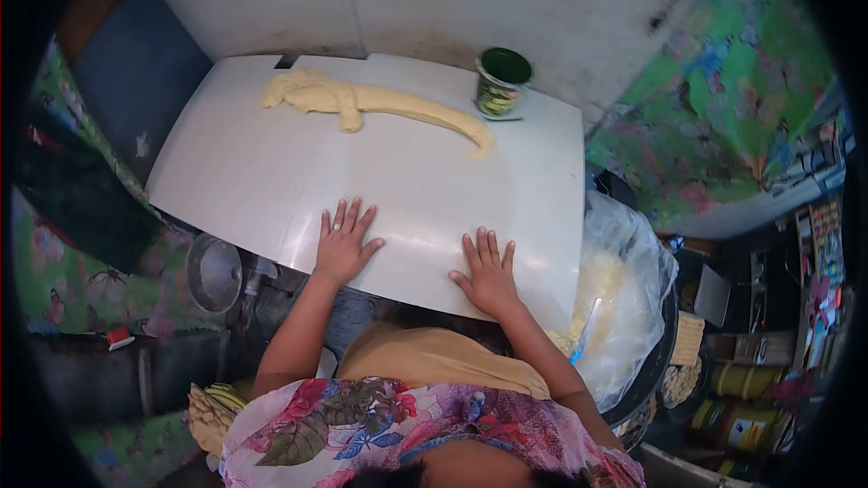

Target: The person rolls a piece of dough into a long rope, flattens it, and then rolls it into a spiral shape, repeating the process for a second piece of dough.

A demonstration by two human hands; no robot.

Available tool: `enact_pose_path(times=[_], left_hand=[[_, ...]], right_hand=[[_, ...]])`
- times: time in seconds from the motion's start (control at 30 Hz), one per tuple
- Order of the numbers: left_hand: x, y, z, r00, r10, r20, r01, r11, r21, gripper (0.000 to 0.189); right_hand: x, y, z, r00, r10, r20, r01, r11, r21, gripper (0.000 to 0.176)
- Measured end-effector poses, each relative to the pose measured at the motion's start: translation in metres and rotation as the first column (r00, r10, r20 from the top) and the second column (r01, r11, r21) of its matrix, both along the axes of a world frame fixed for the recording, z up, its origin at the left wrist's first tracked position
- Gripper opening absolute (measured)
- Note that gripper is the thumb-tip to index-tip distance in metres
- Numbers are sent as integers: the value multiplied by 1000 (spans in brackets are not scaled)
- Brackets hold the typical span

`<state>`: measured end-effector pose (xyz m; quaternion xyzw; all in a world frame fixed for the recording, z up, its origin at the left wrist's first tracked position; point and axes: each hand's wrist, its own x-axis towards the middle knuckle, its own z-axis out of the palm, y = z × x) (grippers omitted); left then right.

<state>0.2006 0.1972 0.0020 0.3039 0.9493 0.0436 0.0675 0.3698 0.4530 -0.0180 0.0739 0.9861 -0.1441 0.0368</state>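
Both palms lie flat on a white tabletop (407, 190) near its front edge. My left hand (345, 242) has its fingers spread and holds nothing. To the right, my right hand (486, 273) also rests with fingers apart and nothing in it. Beyond the hands, towards the back of the table, stretches a long strip of pale yellow dough (398, 101). Its left end is thicker and bunched, with a short piece hanging towards me; the right end curves forward. A green tub (503, 81) stands upright at the back right, beside the dough's right end.
A thin dark stick-like item (503, 118) lies before the tub. Right of the table, a clear plastic bag (624, 307) lines a dark round container, with yellowish material inside. A grey metal bowl-shaped part (214, 273) sits off the left edge. Shelves (818, 262) hold goods at far right.
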Motion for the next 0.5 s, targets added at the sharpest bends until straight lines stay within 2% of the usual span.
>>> enact_pose_path(times=[0.1, 0.2, 0.33, 0.43, 0.5], left_hand=[[-64, -15, -11, 998, 42, -50, -41, 999, 16, 73], [-142, -24, -12, 992, 111, -64, -107, 993, 55, 75], [-221, -26, -5, 984, 158, -76, -150, 984, 100, 77], [-242, -22, -10, 989, 18, -148, 9, 984, 180, 75], [-243, -23, -12, 989, 3, -147, 37, 962, 271, 74]], right_hand=[[-57, -22, 4, 999, 28, 34, -30, 998, 63, 79], [-100, -34, -2, 1000, 13, -23, -11, 995, 101, 79], [-148, -50, 2, 993, -44, -109, 51, 997, 59, 78], [-192, -58, -6, 975, -32, -222, 34, 999, 2, 79], [-232, -64, -6, 960, -23, -279, 26, 1000, 7, 84]])
